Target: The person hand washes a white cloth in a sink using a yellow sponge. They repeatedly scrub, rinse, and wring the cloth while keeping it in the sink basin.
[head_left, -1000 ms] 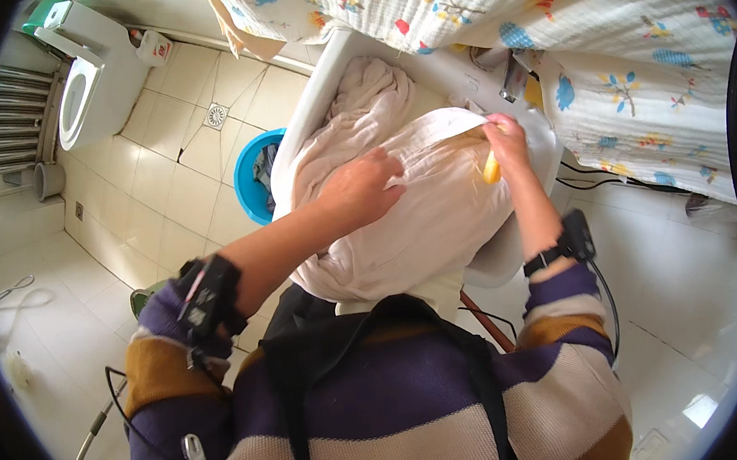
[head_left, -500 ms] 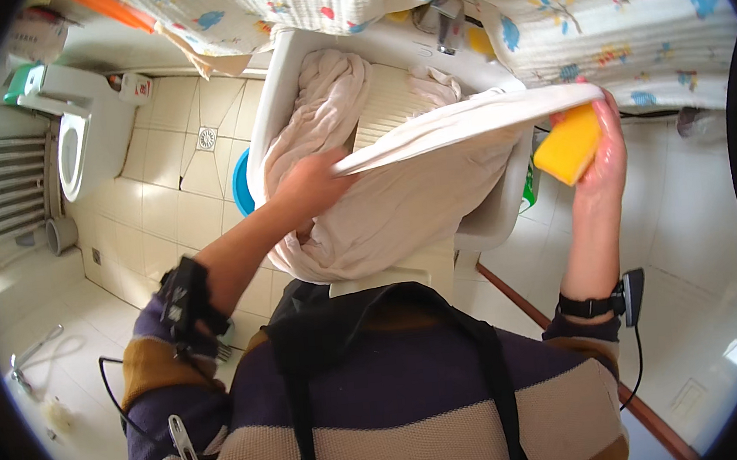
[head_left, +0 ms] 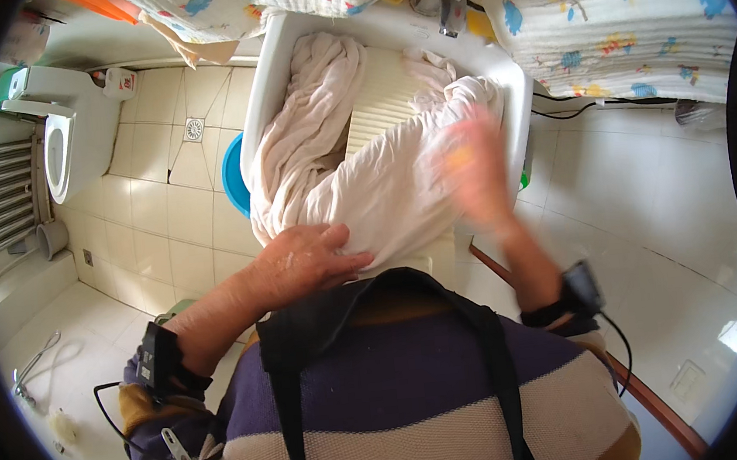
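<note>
resting on the pale cloth [head_left: 382, 181] bunched in the white sink [head_left: 514, 86], the left hand [head_left: 305, 257] stays out of any clench; apart from it, the right hand [head_left: 476, 172] is a blur over the cloth, grip impossible to tell.

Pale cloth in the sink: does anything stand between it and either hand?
Nothing visible stands between the left hand and the pale cloth. A yellow thing shows at the right hand; blur hides whether it lies between that hand and the cloth.
</note>
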`<state>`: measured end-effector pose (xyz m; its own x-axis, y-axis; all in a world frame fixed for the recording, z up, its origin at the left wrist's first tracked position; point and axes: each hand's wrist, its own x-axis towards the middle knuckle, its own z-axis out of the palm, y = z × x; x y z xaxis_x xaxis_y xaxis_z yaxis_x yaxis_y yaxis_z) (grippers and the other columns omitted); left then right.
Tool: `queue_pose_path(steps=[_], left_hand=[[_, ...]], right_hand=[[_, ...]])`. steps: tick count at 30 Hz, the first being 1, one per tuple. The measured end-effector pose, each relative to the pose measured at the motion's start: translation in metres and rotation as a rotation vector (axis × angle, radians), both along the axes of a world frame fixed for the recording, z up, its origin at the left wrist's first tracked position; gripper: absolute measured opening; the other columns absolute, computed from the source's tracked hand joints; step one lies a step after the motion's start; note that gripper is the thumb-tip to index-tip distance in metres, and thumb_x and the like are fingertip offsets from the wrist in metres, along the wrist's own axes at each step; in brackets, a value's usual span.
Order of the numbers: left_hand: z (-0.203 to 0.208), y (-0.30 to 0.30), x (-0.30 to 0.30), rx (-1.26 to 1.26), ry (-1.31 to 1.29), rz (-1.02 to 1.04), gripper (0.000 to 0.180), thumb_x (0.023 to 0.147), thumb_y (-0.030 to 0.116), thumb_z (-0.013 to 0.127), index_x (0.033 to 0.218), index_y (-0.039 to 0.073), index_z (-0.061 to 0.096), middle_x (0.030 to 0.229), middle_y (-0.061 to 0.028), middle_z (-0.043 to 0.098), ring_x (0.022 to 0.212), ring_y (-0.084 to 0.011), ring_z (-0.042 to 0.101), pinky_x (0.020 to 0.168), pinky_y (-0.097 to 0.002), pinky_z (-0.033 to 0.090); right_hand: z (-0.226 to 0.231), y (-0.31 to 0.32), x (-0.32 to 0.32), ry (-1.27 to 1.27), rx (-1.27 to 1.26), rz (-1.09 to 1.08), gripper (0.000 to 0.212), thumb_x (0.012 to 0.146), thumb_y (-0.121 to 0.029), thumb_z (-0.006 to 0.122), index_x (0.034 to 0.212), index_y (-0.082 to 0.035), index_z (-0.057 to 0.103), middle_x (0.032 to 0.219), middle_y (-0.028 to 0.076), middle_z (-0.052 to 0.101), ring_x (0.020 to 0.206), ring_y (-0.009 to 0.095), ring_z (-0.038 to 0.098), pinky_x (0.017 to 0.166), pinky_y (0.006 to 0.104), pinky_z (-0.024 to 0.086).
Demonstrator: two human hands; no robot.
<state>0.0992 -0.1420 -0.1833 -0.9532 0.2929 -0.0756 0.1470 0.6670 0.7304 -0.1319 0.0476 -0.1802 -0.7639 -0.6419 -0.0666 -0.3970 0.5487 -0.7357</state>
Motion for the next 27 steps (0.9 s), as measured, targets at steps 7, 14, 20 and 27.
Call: queue_pose_path(steps=[7,14,20,27], left_hand=[[-0.009,-0.003,0.004,0.079,0.027,0.01,0.029,0.084,0.018,0.072,0.113,0.018,0.069,0.092,-0.0092,0.051,0.085,-0.0289,0.062,0.07,-0.042,0.052],[-0.025,-0.009,0.019,0.104,0.028,0.106,0.034,0.084,0.015,0.072,0.117,0.021,0.072,0.093,-0.0085,0.052,0.086,-0.0296,0.062,0.073,-0.0417,0.053],[-0.029,-0.008,0.021,0.103,-0.017,0.133,0.037,0.084,0.021,0.076,0.121,0.022,0.072,0.099,-0.0088,0.054,0.089,-0.0304,0.062,0.078,-0.0421,0.053],[-0.015,0.006,0.024,-0.145,-0.002,0.275,0.069,0.076,0.014,0.081,0.142,0.02,0.06,0.136,-0.0184,0.053,0.127,-0.0366,0.053,0.103,-0.0454,0.047]], right_hand=[[-0.147,-0.004,-0.053,0.412,0.218,0.321,0.039,0.09,-0.033,0.071,0.117,-0.007,0.06,0.145,0.019,0.053,0.129,0.038,0.054,0.104,0.0469,0.047],[-0.126,-0.033,-0.016,0.308,0.369,0.314,0.044,0.09,-0.029,0.072,0.126,-0.007,0.06,0.136,0.019,0.059,0.123,0.042,0.056,0.104,0.0494,0.046],[-0.067,-0.016,0.03,0.415,0.096,0.681,0.043,0.09,-0.029,0.074,0.128,-0.013,0.065,0.137,0.014,0.06,0.129,0.038,0.054,0.109,0.0489,0.043],[-0.188,0.01,-0.072,0.431,0.246,-0.017,0.053,0.093,-0.034,0.072,0.133,-0.004,0.054,0.147,0.022,0.047,0.128,0.043,0.05,0.107,0.051,0.042]])
